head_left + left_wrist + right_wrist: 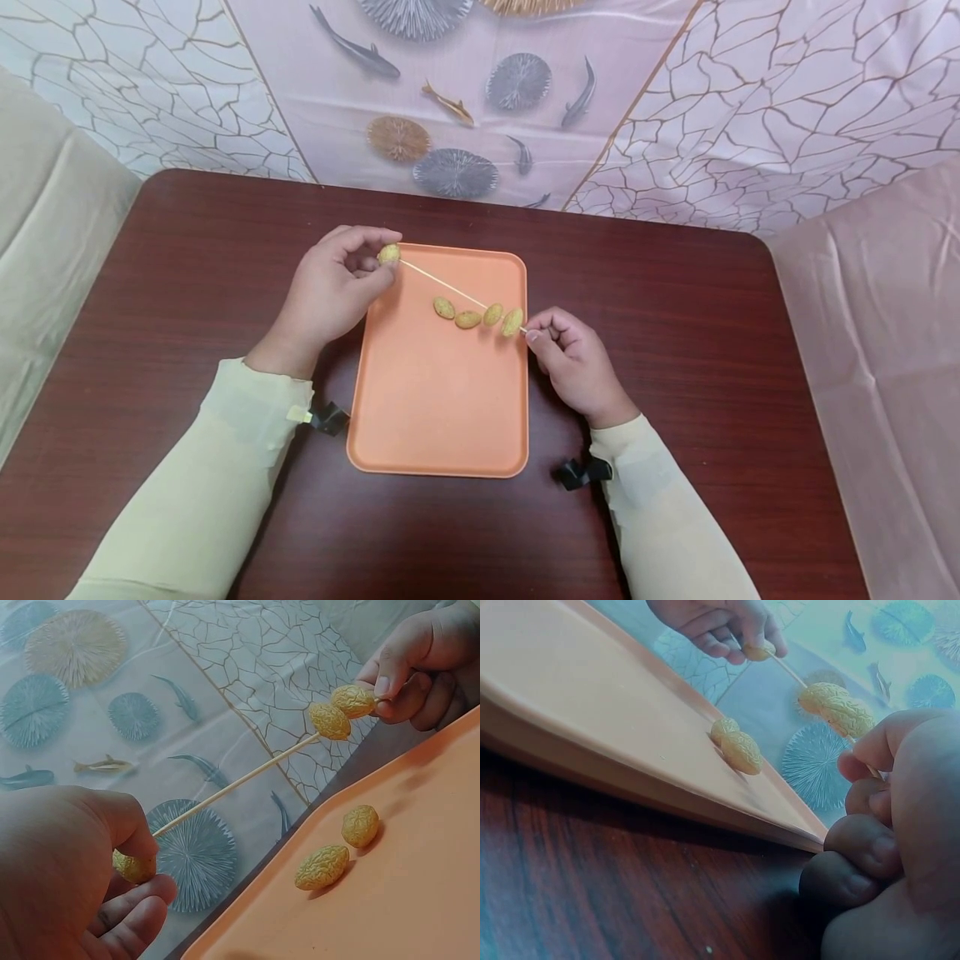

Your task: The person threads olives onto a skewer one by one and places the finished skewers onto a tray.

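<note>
My left hand point(318, 287) pinches a wrinkled yellow fruit point(388, 253) at the far tip of a thin wooden skewer point(442, 283). At the skewer's other end, the thumb and forefinger of my right hand point(573, 358) pinch the stick. Two more wrinkled fruits are threaded side by side close to those fingers, an outer one point(352, 700) and an inner one point(330, 721). The skewer slants over the orange tray point(442, 408), raised above it. On the tray lie two loose fruits, one point(322, 867) near the other point(361, 826).
The tray rests on a dark reddish wooden table point(697, 392). Behind the table hangs a patterned cloth point(465, 100); pale cloth point(877, 350) covers the right side. A black strap end point(581, 473) sticks out from the right cuff, another point(328, 418) from the left.
</note>
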Demonstrator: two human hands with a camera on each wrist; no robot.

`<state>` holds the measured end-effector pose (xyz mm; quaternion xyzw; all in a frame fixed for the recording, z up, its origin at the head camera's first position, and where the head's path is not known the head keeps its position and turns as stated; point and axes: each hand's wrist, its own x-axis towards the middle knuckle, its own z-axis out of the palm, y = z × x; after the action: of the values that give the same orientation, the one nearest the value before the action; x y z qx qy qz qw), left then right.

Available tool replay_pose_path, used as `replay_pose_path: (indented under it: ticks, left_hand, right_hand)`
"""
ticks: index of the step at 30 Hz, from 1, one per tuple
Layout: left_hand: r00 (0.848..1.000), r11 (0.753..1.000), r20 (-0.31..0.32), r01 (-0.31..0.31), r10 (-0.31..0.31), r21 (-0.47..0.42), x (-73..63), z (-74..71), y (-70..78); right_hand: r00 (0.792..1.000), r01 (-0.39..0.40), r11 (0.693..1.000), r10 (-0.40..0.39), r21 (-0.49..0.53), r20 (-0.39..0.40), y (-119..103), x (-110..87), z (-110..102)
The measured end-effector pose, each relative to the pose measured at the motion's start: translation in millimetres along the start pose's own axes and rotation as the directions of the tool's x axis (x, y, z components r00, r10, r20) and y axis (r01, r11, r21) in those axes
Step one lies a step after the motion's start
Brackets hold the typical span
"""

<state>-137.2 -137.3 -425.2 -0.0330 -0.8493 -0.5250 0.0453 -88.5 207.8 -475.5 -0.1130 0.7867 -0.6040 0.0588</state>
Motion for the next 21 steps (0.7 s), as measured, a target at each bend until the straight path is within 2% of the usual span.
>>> replay_pose_path:
  ticks: [8,12,21]
  left_hand:
    - [0.999,0.999,-0.008,-0.04,0.04,0.016,-2.2,0.7,1.0]
    - [0.997,0.996,-0.026,-0.075,0.077,0.05,-3.0,1.9,2.4]
    - [0.992,0.988,-0.067,-0.099,0.107,0.119,-4.0,4.8,3.6]
  right_hand:
    - [1.0,0.018,1.0,-0.018,0.001,0.004,2.1,0.1,0.1]
    - [1.0,0.021,1.0,-0.021,-0.01,0.006,2.4,-0.1,0.1]
    - [0.999,0.028,0.999,-0.027,-0.02,0.019,1.2,0.2,-0.6]
